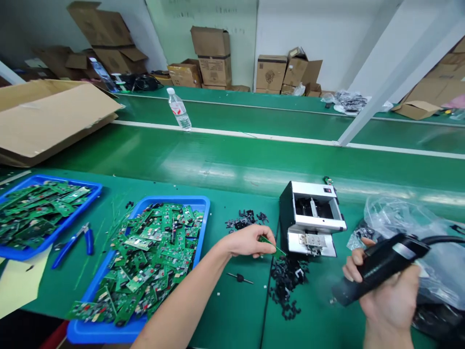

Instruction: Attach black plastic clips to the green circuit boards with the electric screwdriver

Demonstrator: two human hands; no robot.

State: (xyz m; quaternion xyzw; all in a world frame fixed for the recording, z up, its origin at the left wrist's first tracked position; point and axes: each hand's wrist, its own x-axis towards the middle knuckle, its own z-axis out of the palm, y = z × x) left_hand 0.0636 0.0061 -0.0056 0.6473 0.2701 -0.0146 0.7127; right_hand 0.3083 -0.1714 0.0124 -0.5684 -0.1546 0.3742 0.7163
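My left hand (250, 241) pinches a small green circuit board (271, 246) between thumb and fingers, just left of a white-and-black benchtop machine (310, 218). My right hand (385, 291) grips a black corded handheld tool (381, 264), possibly a hot-air gun, above a clear plastic bag (403, 218). Between the hands lies a heap of black plastic pieces (286, 286), and a smaller heap (245, 219) sits behind my left hand. A blue tray (170, 199) piled with green circuit boards (156, 247) lies to the left.
A second blue tray (65, 182) of boards and blue-handled cutters (74, 247) lie further left. A small black T-shaped part (240, 277) rests on the green bench. Behind runs a green conveyor (218, 160) carrying a water bottle (179, 109), with cardboard boxes (214, 55) beyond.
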